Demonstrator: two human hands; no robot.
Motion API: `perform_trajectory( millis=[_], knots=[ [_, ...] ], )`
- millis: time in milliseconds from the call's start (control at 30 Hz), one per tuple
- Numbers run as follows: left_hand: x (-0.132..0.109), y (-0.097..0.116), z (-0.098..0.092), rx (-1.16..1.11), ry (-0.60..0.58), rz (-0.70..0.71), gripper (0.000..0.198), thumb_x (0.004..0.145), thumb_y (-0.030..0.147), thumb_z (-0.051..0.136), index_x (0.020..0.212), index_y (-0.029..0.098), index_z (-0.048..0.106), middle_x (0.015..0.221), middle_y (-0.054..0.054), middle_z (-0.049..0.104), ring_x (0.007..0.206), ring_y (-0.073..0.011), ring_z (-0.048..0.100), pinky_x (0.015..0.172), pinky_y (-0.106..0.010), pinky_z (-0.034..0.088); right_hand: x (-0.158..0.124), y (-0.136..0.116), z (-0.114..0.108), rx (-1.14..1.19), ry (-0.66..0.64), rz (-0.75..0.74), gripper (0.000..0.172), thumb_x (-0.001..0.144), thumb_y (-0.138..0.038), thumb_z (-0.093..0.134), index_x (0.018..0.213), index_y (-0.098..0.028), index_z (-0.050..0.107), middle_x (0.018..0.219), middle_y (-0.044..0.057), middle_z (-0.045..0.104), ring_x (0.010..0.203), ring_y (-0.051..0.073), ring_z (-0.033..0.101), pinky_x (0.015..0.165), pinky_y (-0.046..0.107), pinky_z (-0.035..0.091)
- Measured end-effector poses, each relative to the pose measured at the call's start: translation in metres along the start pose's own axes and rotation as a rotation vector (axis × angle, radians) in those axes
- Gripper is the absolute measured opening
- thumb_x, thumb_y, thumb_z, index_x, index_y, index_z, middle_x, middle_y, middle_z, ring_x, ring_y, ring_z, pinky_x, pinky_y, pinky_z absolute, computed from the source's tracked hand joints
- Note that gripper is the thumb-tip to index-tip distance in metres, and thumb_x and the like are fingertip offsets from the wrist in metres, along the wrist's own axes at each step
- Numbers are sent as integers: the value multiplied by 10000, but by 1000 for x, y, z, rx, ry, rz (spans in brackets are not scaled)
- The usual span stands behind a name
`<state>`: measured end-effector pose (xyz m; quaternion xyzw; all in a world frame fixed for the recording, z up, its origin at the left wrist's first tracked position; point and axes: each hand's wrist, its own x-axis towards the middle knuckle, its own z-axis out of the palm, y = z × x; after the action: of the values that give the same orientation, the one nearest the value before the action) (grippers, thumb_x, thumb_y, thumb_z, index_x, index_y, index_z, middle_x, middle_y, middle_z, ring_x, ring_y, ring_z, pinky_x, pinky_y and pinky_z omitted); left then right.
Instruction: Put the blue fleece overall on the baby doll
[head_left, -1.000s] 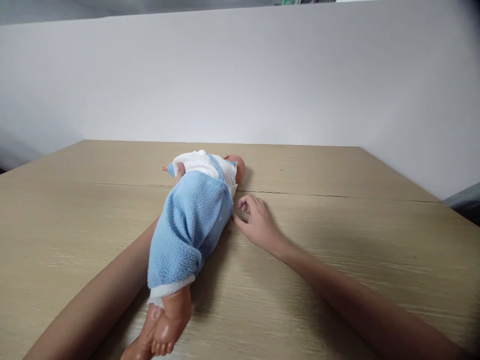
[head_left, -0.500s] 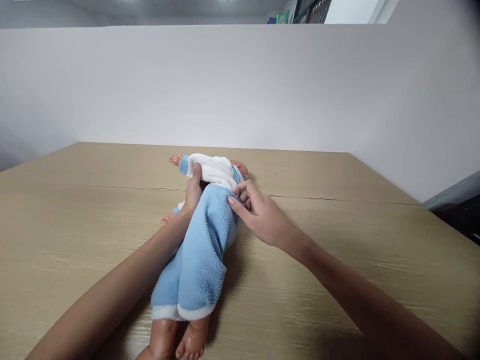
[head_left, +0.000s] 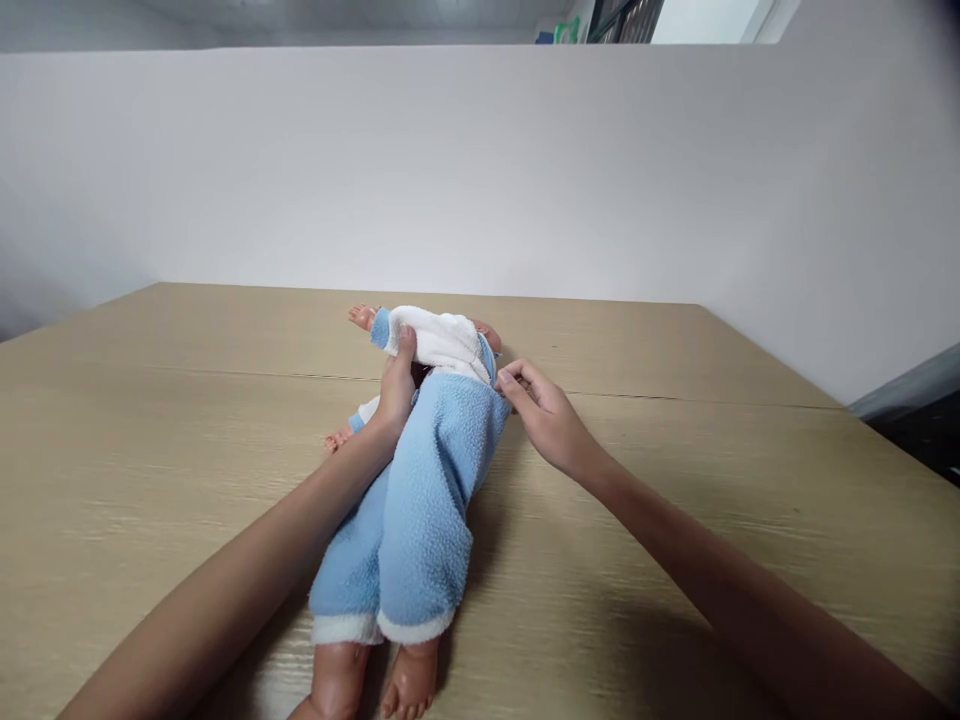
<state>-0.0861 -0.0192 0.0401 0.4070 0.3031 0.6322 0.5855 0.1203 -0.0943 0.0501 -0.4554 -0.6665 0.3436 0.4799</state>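
The pale wood-grain tabletop (head_left: 150, 450) carries a plastic baby doll in a light blue fleece romper with white cuffs (head_left: 424, 500), lying lengthwise with its 2 bare feet toward the camera and its head at the far end. From the left, the left hand (head_left: 394, 395) reaches along the doll's side, its fingers (head_left: 406, 345) curled onto the white fleece upper part of the garment near the shoulder; the hold looks like a steadying one, keeping the body from rolling while the cloth is handled, though how firmly the fingers close cannot be told. A small doll hand in a blue cuff (head_left: 365, 317) sticks out just beyond that grip, and another peeps out beside the left wrist. To the right, the right hand (head_left: 551, 420) comes in from the other side, its fingers (head_left: 514, 385) narrowed into a pinch touching the romper's edge at the chest, apparently gripping fabric there. Behind the tabletop stands a plain white partition wall (head_left: 675, 180).
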Motion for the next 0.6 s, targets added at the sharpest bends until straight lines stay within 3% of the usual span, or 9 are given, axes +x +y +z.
perform_trajectory(
  millis=[233, 367, 467, 600],
  knots=[
    [-11, 6, 17, 27, 1, 24, 701, 894, 770, 778, 1326, 222, 711, 1417, -63, 770, 1576, -343, 529, 1372, -483, 398, -67, 11, -15, -122, 40, 66, 358, 1130, -584, 498, 1054, -260, 630, 1013, 49, 658, 980, 264, 602, 911, 424, 457],
    [-13, 3, 28, 48, -44, 74, 664, 885, 745, 802, 1308, 239, 725, 1436, -57, 761, 1604, -357, 491, 1380, -509, 383, -104, 27, -26, -136, 52, 154, 487, 1133, -678, 397, 1073, -274, 663, 1022, 79, 656, 1017, 302, 605, 948, 481, 465],
    [-15, 1, 38, 84, -134, 64, 645, 888, 734, 801, 1270, 216, 750, 1420, -85, 767, 1588, -370, 507, 1353, -502, 417, -115, 38, -31, 4, 109, 225, 605, 1111, -759, 326, 1053, -279, 690, 1001, 93, 666, 984, 306, 625, 942, 502, 500],
    [-17, -3, 52, 211, -190, 39, 659, 900, 735, 785, 1263, 187, 736, 1380, -107, 776, 1494, -396, 592, 1300, -494, 459, -108, 49, -37, 237, 182, 298, 679, 1013, -883, 423, 1088, -266, 698, 1130, 125, 717, 982, 301, 681, 905, 478, 578]
  ],
)
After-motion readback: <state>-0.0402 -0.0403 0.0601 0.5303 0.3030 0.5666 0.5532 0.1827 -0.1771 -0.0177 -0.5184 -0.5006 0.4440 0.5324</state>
